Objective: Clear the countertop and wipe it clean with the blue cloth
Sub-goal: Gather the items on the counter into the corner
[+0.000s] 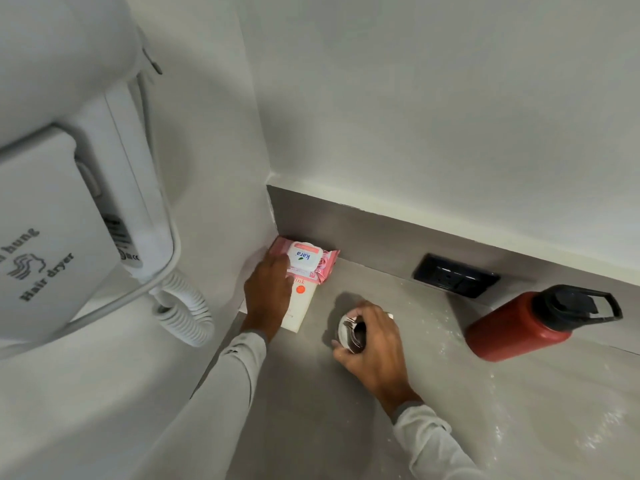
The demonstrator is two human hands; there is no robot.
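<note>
A pink pack of wet wipes [311,259] with a white lid lies in the far left corner of the grey countertop [311,393], on top of a white box [301,306] with an orange dot. My left hand [268,292] lies over both, fingers curled on the edge of the pack. My right hand [372,344] grips a small shiny metal cup [348,332] from above; something shiny sticks out of it. No blue cloth is in view.
A dark red bottle [519,323] with a black lid stands at the right, close to the back wall. A black wall socket [453,275] sits in the grey backsplash. A white wall-mounted hair dryer [69,202] with a coiled cord [187,313] hangs at the left.
</note>
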